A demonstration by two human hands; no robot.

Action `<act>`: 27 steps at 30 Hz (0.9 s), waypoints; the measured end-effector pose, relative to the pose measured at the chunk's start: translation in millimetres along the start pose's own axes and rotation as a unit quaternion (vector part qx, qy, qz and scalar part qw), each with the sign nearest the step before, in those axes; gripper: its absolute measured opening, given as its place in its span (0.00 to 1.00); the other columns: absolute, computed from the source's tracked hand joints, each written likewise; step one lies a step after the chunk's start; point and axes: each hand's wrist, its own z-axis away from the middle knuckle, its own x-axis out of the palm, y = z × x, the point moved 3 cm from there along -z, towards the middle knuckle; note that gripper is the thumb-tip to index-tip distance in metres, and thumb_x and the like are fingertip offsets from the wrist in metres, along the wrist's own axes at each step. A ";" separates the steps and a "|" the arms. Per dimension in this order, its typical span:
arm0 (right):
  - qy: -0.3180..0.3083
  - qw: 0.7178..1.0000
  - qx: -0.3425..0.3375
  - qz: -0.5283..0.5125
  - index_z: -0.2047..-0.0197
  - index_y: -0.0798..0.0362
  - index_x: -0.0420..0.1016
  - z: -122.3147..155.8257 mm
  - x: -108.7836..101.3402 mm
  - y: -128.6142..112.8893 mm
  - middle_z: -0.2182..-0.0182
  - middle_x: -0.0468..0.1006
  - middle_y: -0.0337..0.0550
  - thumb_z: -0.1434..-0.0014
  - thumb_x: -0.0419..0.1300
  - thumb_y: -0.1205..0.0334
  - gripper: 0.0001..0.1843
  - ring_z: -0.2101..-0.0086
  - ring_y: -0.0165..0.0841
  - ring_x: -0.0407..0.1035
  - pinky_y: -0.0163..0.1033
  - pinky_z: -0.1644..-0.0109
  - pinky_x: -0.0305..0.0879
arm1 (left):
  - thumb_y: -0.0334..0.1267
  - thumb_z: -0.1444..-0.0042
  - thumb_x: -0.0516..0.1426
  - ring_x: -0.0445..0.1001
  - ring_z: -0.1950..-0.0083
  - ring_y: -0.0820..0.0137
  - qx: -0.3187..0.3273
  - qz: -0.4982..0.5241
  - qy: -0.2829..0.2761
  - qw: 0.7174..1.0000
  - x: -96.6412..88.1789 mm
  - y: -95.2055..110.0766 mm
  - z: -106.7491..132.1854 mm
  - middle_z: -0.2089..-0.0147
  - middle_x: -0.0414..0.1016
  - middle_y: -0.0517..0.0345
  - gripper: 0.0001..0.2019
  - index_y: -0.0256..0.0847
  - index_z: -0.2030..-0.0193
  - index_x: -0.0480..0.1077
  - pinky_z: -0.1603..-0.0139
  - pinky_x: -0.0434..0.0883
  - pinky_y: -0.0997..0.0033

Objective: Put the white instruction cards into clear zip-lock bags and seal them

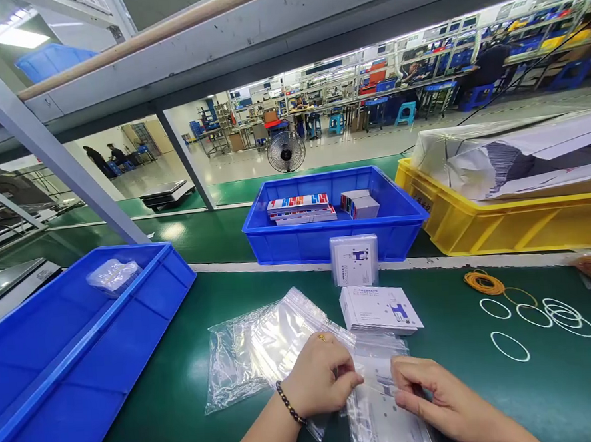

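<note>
My left hand (321, 374) and my right hand (431, 391) both pinch the top edge of a clear zip bag (382, 409) that has a white printed card inside. The bag lies on the green mat at the near edge. Just left of my hands lies a pile of empty clear zip bags (256, 347). Beyond my hands sits a flat stack of white printed cards (378, 308), and behind it another pack of cards (354, 260) stands upright against a blue bin.
A blue bin (400, 224) with small boxes stands at centre back, a yellow bin (506, 225) with wrapped goods at right, a large blue tray (59, 369) at left holding a bag. Orange and white rubber bands (531, 310) lie at right. People work at distant benches.
</note>
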 end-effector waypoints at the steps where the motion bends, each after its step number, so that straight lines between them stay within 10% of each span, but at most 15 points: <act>1: 0.012 1.000 -0.006 -0.008 0.82 0.51 0.58 0.2 -2.5 1.8 0.81 0.65 0.37 0.42 0.48 0.47 0.22 0.79 0.29 0.61 0.33 0.77 0.61 | 0.33 0.53 0.56 0.65 0.68 0.71 -0.011 0.007 -0.004 1.000 0.3 -2.2 -0.4 0.76 0.68 0.59 0.05 0.40 0.78 0.67 0.60 0.61 0.72; 4: 0.143 0.989 0.033 -0.009 0.77 0.50 0.65 1.0 -15.5 18.8 0.77 0.69 0.39 0.43 0.49 0.49 0.17 0.75 0.32 0.65 0.35 0.72 0.64 | 0.31 0.53 0.54 0.63 0.71 0.74 -0.029 0.067 -0.018 0.997 2.8 -6.7 -0.9 0.77 0.66 0.62 0.05 0.38 0.78 0.66 0.66 0.60 0.75; 9: 0.399 0.874 0.278 -0.003 0.60 0.54 0.66 7.3 -34.3 70.1 0.74 0.70 0.41 0.54 0.56 0.48 0.22 0.76 0.34 0.65 0.39 0.74 0.63 | 0.33 0.55 0.56 0.61 0.74 0.76 -0.074 0.200 -0.031 0.977 12.0 -11.5 -1.3 0.78 0.63 0.63 0.05 0.36 0.78 0.68 0.73 0.58 0.78; 22: 0.450 0.797 0.246 -0.319 0.62 0.52 0.67 6.4 -31.9 58.8 0.70 0.75 0.42 0.67 0.66 0.43 0.31 0.78 0.31 0.68 0.36 0.76 0.69 | 0.33 0.53 0.56 0.65 0.69 0.73 -0.041 0.276 -0.048 0.959 22.7 -12.6 -5.8 0.74 0.68 0.59 0.05 0.36 0.76 0.72 0.64 0.63 0.75; 27: 0.341 0.853 0.254 -0.304 0.68 0.54 0.74 7.3 -28.0 50.5 0.78 0.74 0.41 0.65 0.66 0.42 0.26 0.83 0.28 0.62 0.35 0.82 0.63 | 0.38 0.56 0.59 0.65 0.70 0.73 -0.082 0.339 0.000 0.937 22.4 -17.0 -6.4 0.73 0.69 0.58 0.07 0.36 0.76 0.73 0.68 0.63 0.76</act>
